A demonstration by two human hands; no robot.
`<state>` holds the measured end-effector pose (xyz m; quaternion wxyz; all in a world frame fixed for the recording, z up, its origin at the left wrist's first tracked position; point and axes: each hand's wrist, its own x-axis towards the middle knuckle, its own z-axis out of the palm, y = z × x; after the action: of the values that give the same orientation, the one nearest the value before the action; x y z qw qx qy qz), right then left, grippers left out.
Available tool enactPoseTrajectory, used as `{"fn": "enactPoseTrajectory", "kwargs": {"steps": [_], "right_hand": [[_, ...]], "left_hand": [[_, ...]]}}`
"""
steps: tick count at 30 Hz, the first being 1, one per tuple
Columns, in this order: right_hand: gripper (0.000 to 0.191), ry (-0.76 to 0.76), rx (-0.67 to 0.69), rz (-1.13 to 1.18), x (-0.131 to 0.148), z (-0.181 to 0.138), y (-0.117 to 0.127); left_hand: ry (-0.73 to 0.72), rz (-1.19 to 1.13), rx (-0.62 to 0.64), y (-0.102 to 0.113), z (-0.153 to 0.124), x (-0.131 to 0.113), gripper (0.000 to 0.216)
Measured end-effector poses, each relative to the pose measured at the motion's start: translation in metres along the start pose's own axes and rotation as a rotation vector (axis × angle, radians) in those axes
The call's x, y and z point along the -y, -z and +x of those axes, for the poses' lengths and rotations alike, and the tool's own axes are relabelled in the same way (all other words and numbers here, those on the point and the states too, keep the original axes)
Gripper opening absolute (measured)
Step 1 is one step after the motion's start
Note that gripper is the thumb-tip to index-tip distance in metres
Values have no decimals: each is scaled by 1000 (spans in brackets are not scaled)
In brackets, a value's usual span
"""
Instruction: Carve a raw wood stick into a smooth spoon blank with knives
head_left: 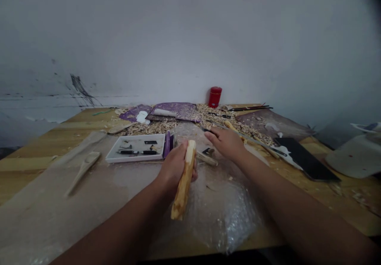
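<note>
1. Left hand (176,162): fingers wrapped round a wooden stick (187,173), which sits tilted above the plastic sheet (238,213), pale end away from the person, barked-looking end nearer.
2. Right hand (226,140): fingers curled on a slim dark tool (205,129), probably a knife; its edge can't be made out from here. Tool and stick are apart.
3. Shavings (143,129) lie behind the white tray (133,160); looks like paring work.
4. To do it well, I'd say: grip below the pale end, fingers clear of the blade's path.
5. Thin strokes, away from the body, turning the stick between cuts.
</note>
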<state>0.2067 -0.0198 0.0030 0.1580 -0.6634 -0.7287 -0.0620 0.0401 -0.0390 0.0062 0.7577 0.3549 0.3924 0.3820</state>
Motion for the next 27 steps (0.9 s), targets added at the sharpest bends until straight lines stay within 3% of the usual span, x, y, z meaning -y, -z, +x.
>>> {"fn": "enactPoseTrajectory", "kwargs": {"steps": [4, 10, 16, 22, 27], "right_hand": [[53, 36, -27, 39, -2, -1, 1], [53, 261, 75, 50, 29, -20, 8], [52, 388, 142, 46, 40, -27, 11], [54, 352, 117, 50, 40, -26, 11], [54, 152, 45, -14, 15, -9, 3]], "left_hand": [[-39, 7, -71, 4, 3, -3, 46], [-121, 14, -121, 11, 13, -5, 43], [-191, 163, -193, 23, 21, -1, 47], [-109, 159, -189, 20, 17, -4, 46], [-55, 100, -62, 6, 5, 0, 41]]}}
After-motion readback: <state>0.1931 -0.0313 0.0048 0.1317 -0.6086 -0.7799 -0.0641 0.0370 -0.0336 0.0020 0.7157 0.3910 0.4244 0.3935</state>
